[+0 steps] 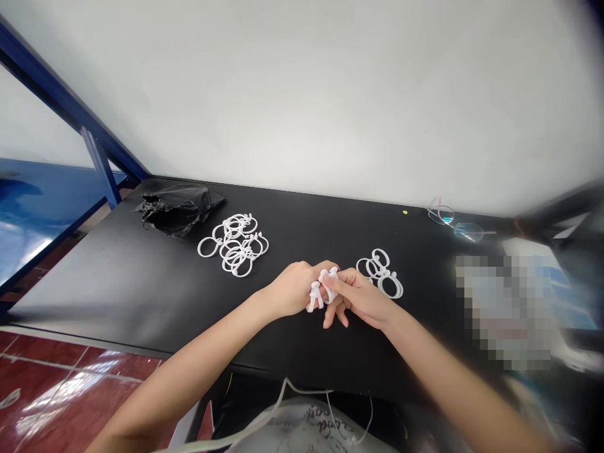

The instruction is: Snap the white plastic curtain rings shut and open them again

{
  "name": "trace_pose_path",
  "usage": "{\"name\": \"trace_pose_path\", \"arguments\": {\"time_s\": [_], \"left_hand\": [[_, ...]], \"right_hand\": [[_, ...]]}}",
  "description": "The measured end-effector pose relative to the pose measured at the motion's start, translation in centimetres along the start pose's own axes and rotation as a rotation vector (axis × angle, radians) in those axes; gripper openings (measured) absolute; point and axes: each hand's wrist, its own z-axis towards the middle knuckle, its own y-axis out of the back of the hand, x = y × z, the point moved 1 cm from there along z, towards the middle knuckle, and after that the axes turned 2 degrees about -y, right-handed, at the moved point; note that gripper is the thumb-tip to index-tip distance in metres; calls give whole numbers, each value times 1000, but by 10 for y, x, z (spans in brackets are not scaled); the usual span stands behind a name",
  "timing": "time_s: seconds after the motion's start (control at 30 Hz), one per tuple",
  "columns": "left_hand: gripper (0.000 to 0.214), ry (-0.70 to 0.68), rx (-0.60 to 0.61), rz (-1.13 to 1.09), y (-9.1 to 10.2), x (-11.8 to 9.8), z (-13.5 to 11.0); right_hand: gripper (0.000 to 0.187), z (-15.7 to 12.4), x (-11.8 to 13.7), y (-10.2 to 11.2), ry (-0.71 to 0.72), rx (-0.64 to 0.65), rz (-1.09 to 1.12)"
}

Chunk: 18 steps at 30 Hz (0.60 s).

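Over the middle of the black table, my two hands meet around several white plastic rings (317, 297) with small knobs. My left hand (299, 283) is closed, with its fingers curled and rings at them. Thumb and forefinger of my right hand (358, 290) pinch a white ring, while its other fingers hang spread below. How the rings sit on the left fingers is partly hidden. Left of my hands lies a larger pile of like white rings (238, 251). A smaller group of rings (389, 286) rests just beyond my right hand.
A crumpled black plastic bag (189, 204) lies at the table's (155, 283) back left. Eyeglasses (455, 223) are at the back right, near a blurred-out item (504, 308) and packets. A blue metal frame (101, 157) rises at left. A white cable (255, 421) crosses my lap.
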Motion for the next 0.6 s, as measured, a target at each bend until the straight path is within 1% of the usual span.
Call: {"name": "trace_pose_path", "arguments": {"time_s": [0.07,0.17,0.27,0.33,0.47,0.6], "left_hand": [[32,12,-3,-19,2,1,1],[34,-7,-29,-130,6,2,2],[39,-24,-68,-262,9,2,1],[39,-26,-79,-319,11,2,1],[32,-60,-80,-382,11,-1,1],[28,-96,-93,-507,10,-8,0]], "right_hand": [[37,0,1,-3,35,-28,-64],[31,-1,3,-6,99,-59,-159],[34,-2,3,-8,179,-49,-198],[37,-4,1,-9,226,-45,-230],[43,-8,-3,-16,320,-102,-283],[42,-16,-4,-24,402,-134,-287]]}}
